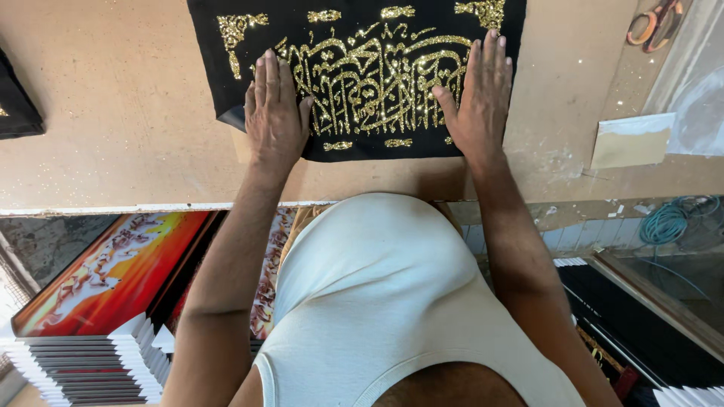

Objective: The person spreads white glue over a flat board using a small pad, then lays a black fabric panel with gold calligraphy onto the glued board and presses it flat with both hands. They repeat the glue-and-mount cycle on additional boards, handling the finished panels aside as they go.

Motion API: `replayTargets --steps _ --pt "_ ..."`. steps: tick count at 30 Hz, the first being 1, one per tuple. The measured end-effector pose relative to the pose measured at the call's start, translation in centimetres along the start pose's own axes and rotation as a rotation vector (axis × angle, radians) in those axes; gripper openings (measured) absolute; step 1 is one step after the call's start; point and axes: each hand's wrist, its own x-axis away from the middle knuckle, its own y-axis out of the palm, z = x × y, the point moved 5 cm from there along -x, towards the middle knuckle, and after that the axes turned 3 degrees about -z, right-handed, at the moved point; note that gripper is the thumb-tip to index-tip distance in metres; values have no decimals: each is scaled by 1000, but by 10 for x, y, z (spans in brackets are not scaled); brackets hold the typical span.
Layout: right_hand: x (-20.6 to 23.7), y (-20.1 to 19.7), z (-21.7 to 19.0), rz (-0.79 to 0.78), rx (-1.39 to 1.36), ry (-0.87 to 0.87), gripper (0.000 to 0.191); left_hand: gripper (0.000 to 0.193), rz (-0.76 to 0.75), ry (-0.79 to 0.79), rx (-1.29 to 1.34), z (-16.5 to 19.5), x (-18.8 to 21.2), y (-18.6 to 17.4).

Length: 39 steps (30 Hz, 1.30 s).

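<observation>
A black cloth (362, 30) with gold glitter ornament and corner motifs lies flat on a tan wooden tabletop (121, 113). My left hand (275, 113) presses palm-down on the cloth's near left corner, where the edge curls up slightly. On the near right part of the cloth my right hand (479, 98) lies flat, fingers straight and together. Neither hand grips anything. Both forearms reach out over the table edge from my white sleeveless top.
A pair of scissors with orange handles (654, 22) lies at the far right. A tan card piece (632, 142) sits right of the cloth. Another black cloth (15, 102) shows at the left edge. Below the table are a red-orange framed picture (113, 275), stacked frames (90, 362) and a teal hose (667, 222).
</observation>
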Motion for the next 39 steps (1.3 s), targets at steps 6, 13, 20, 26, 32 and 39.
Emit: replayTargets --steps 6,13,20,26,32,39 --pt "-2 15 0 7 78 -4 90 99 -103 -178 -82 -32 34 4" --pt "-5 18 5 1 83 -21 90 101 -45 -140 -63 -74 41 35" --pt "-9 11 2 -34 103 -5 92 102 -92 -177 -52 -70 37 21" --pt "-37 0 7 -7 109 14 97 96 38 -224 -2 -73 -17 4" --pt "-73 9 25 -51 159 -60 100 103 62 -64 -100 -82 -62 5" --pt "-74 6 26 -55 101 -29 102 103 56 -84 -103 -81 -63 -6"
